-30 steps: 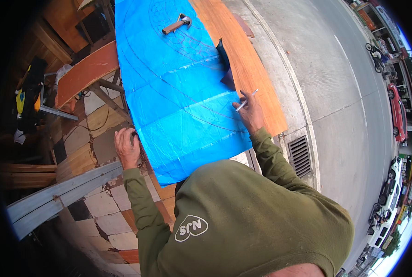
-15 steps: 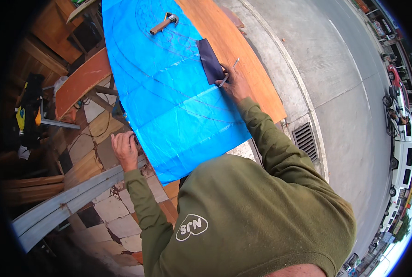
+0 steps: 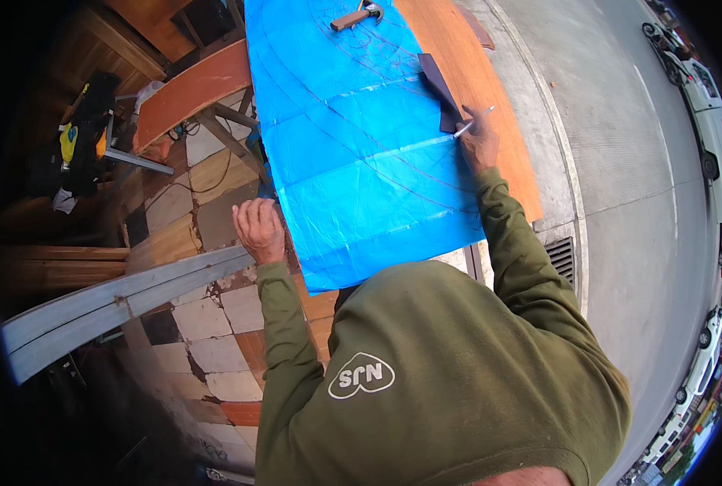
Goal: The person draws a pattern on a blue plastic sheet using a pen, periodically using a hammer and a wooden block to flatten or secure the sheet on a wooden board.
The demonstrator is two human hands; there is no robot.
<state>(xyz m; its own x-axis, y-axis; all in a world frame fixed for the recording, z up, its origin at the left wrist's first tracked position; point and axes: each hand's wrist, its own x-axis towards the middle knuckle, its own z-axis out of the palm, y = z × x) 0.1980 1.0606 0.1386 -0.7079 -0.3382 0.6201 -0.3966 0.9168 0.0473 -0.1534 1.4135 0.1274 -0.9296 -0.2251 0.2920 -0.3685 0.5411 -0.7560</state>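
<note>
My right hand point(image 3: 479, 147) is closed around a slim, pale pen point(image 3: 464, 130) near the right edge of a large blue sheet. Against its fingertips lies the lower end of a narrow dark purple sheet point(image 3: 438, 91), which looks bent, partly raised off the blue. Curved dark lines run across the blue sheet point(image 3: 336, 194). Just beside that sheet's left edge, my left hand point(image 3: 259, 230) has its fingers curled in; what they grip, if anything, is hidden. Farther up, a claw hammer point(image 3: 357, 16) with a brown handle rests on the blue sheet.
Under the blue sheet a brown wooden board point(image 3: 490, 89) shows on the right. A reddish board point(image 3: 195, 89) on legs stands to the left, with a grey beam point(image 3: 134, 301) nearer. Beyond the curb are a drain grate point(image 3: 562, 257) and a road with vehicles.
The view has shifted, so the blue sheet sits farther right. The dark purple sheet, flatter before, now looks bent and narrower at my right hand. My left hand stays by the edge.
</note>
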